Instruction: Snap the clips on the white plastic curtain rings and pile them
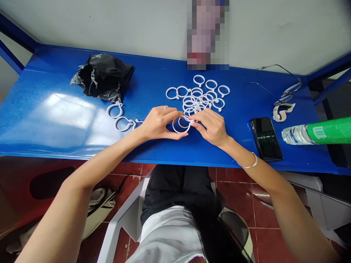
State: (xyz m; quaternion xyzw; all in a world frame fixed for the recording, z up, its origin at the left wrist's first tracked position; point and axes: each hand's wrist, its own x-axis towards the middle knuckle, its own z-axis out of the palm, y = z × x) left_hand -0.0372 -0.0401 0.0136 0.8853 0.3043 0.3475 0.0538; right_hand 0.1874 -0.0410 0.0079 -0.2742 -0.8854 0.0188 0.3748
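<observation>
Both hands hold one white plastic curtain ring (180, 132) above the front part of the blue table. The thumb and fingers of my left hand (159, 122) close on the ring's left side. On the other side, my right hand (211, 126) pinches the ring near its small eyelet, which the fingertips partly cover. Just beyond the hands lies a loose pile of similar white curtain rings (199, 100), several of them overlapping. To the left of my left hand, a few more rings (120, 129) lie near the black plastic bag, some partly hidden by that hand.
An open, crumpled black plastic bag (109, 75) lies at the back left. On the right are a phone (266, 138), eyeglasses (290, 89), a white strap-like item (283, 112) and a bottle with a green label (326, 131). The blue table (153, 78) meets a pale wall behind.
</observation>
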